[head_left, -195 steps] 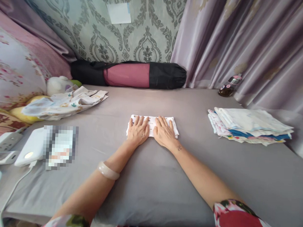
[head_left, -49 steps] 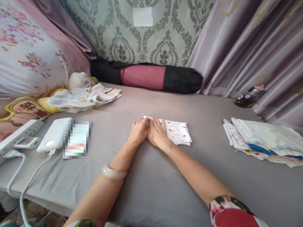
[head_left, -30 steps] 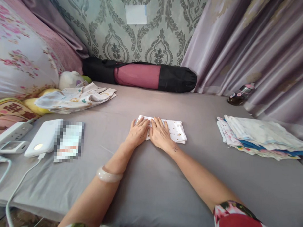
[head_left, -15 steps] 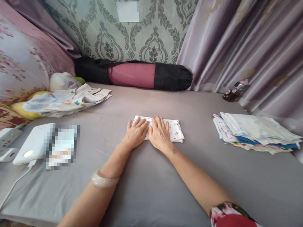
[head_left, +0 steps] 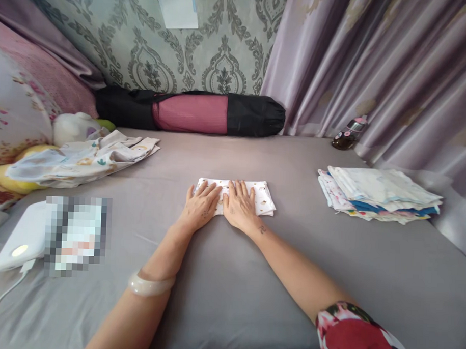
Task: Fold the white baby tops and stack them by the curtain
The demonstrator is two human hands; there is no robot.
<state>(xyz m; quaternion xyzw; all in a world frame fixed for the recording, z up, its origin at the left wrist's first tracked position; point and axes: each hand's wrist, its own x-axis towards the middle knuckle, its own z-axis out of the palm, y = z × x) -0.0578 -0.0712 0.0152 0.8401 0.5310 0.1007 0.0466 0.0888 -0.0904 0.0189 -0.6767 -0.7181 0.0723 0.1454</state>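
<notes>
A folded white cloth (head_left: pixel 264 200) with small brown and yellow prints lies flat on the grey sheet, in the middle of the head view. My left hand (head_left: pixel 200 206) rests palm down over its left part, fingers stretched out and slightly spread. Just beside it, my right hand (head_left: pixel 239 205) lies flat on the cloth's middle, fingers extended. A narrow gap separates the two hands, and the printed right end of the cloth shows past my right hand. What kind of item the cloth is I cannot tell.
To the right sits a stack of folded cloths (head_left: pixel 381 190), with a dark bottle (head_left: pixel 347 135) behind. A rolled mat in a black and pink bag (head_left: pixel 191 113) lies along the wall. At left are a rumpled printed garment (head_left: pixel 92 159), a white power bank (head_left: pixel 24 233) and a blurred-out object (head_left: pixel 80 235).
My left hand, curled at the cloth's left edge 1.6 s ago, has flattened and spread over it. Both hands have drawn slightly apart. The view has turned right, shifting the surroundings left.
</notes>
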